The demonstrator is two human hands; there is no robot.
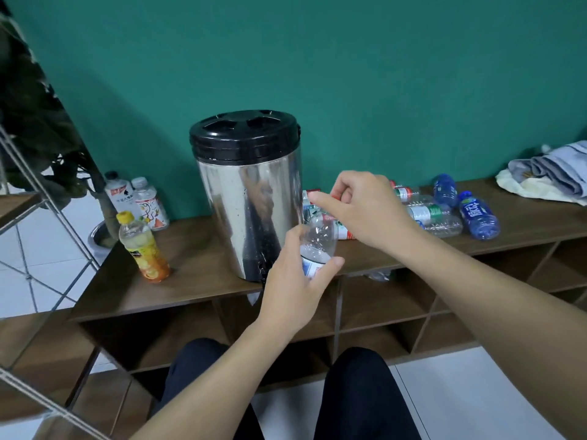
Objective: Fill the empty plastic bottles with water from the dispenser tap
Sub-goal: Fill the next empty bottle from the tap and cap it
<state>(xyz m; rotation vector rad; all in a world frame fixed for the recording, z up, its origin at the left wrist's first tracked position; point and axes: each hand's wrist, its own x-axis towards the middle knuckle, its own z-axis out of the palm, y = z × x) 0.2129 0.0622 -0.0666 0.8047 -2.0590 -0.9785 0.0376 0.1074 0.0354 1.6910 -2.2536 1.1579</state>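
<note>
On the brown shelf top [203,281], against a teal wall [349,74], stands a steel dispenser [251,211] with a black lid [244,134]. Left of it are three upright bottles, the nearest yellow-capped [143,246]; their label writing is too small to read. Right of it, empty bottles lie in a heap, two of them blue [479,215], with folded cloth [552,176] beyond. The left hand [295,287] grips a clear bottle [319,246] beside the dispenser's base, over the shelf's front edge. The right hand [362,208] hovers above its neck, fingers curled, forefinger extended; whether it pinches a cap cannot be told. Open cubbies [381,309] sit below.
</note>
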